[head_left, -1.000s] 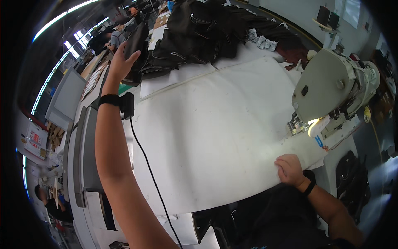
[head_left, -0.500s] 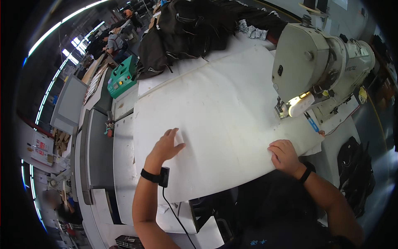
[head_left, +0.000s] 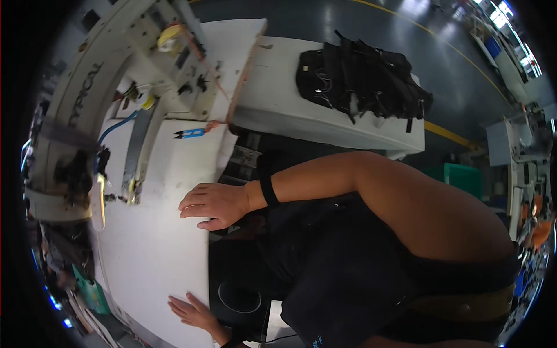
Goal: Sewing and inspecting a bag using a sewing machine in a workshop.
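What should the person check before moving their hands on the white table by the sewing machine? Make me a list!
1. Right hand flat on the white table, near its edge: ok.
2. Left hand on the table's edge, fingers spread: ok.
3. Both hands away from the needle area of the sewing machine: ok.
4. Blue thread snips lying apart from both hands: ok.
5. Something to sew lying under the hands: cannot tell, only white surface shows.
6. Black bag pile sits on the other table, out of the way: ok.
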A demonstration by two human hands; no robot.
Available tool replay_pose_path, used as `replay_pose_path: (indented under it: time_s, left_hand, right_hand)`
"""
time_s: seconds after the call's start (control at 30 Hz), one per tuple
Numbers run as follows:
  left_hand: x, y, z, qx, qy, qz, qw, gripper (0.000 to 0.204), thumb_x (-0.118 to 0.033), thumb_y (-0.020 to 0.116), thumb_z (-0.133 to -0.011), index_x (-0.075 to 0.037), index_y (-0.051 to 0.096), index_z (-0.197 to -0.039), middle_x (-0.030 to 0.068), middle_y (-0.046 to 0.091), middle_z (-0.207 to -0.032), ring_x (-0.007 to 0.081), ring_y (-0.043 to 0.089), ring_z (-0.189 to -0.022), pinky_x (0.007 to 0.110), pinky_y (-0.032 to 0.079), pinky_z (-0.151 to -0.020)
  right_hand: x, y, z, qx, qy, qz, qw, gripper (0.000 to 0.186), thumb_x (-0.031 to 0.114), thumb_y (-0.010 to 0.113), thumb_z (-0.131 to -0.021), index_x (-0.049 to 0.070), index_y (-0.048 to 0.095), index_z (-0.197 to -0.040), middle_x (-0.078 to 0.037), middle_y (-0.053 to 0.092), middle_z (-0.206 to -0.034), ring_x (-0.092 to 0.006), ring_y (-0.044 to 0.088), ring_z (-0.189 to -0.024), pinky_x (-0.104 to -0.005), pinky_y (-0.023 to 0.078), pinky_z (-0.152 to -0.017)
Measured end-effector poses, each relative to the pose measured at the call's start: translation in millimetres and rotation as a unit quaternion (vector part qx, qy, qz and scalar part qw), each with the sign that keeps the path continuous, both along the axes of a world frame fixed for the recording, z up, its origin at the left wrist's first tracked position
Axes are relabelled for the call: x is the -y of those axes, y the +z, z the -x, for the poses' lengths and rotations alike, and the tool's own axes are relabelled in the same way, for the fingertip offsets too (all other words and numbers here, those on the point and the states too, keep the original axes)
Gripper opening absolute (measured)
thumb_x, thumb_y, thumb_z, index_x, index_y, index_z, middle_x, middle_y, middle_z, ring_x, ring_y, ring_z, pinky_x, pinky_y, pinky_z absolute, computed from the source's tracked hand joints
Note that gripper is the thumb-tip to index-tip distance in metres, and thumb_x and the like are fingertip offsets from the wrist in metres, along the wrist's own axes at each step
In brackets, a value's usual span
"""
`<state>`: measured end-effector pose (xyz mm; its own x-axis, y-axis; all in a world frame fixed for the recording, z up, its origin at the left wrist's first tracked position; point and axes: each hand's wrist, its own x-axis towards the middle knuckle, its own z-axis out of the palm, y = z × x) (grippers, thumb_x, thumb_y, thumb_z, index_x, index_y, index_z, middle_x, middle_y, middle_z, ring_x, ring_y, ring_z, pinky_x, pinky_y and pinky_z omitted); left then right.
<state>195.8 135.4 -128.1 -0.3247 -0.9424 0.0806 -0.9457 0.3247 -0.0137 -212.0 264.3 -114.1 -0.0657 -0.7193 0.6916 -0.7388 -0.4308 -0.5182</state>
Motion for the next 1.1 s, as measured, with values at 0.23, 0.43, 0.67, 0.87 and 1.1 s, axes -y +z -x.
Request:
replay_pose_path:
  time_s: [0.23,0.43,0.67,0.87,1.1]
  left_hand:
    - [6.6,-8.2,-10.4,0.052,-0.05,0.12,0.99,0.069,-0.054,0.041,-0.107,-0.009,0.035,-0.16,0.0202,0.038,-0.161,0.0385,0.039,-0.147,0.063,0.032,-0.115]
    - [-8.7,9.3,3.1,0.08,-0.243,0.26,0.931,0.04,-0.02,0.058,-0.105,-0.006,0.052,-0.142,0.0332,0.058,-0.136,0.0482,0.061,-0.121,0.054,0.051,-0.1]
    - [10.5,-4.3,-13.8,0.071,-0.182,0.211,0.958,0.043,-0.03,0.054,-0.107,0.006,0.055,-0.13,0.0338,0.059,-0.135,0.0478,0.061,-0.119,0.055,0.05,-0.102]
    - [32.8,-21.2,-33.3,-0.051,-0.156,0.142,0.976,0.055,-0.037,0.048,-0.109,0.001,0.051,-0.149,0.0263,0.049,-0.152,0.0411,0.046,-0.141,0.046,0.036,-0.117]
    - [30.8,-21.7,-31.1,-0.069,-0.136,0.13,0.98,0.056,-0.041,0.047,-0.109,-0.002,0.052,-0.149,0.0239,0.049,-0.152,0.0387,0.046,-0.142,0.045,0.037,-0.118]
  right_hand:
    - [-215.0,-35.8,152.1,-0.126,-0.221,-0.164,0.953,0.041,0.016,0.07,-0.084,0.005,0.063,-0.123,-0.014,0.06,-0.126,-0.0338,0.057,-0.123,-0.049,0.045,-0.105]
    - [-425.4,-26.6,301.2,-0.175,-0.673,-0.28,0.662,0.06,0.035,0.076,-0.081,0.009,0.058,-0.132,-0.016,0.059,-0.134,-0.0373,0.054,-0.128,-0.0529,0.044,-0.105]
    - [-520.1,-45.7,399.3,0.02,-0.723,-0.421,0.548,0.082,0.053,0.07,-0.087,0.016,0.043,-0.155,-0.023,0.045,-0.153,-0.0453,0.043,-0.142,-0.0562,0.037,-0.116]
    - [-524.3,-60.9,436.7,-0.019,-0.677,-0.526,0.515,0.077,0.052,0.064,-0.09,0.016,0.043,-0.155,-0.024,0.047,-0.153,-0.0448,0.045,-0.141,-0.0508,0.04,-0.116]
    - [-553.9,-52.5,444.0,-0.039,-0.703,-0.368,0.607,0.038,0.039,0.059,-0.097,0.011,0.073,-0.119,-0.022,0.073,-0.11,-0.0431,0.067,-0.108,-0.0458,0.052,-0.095]
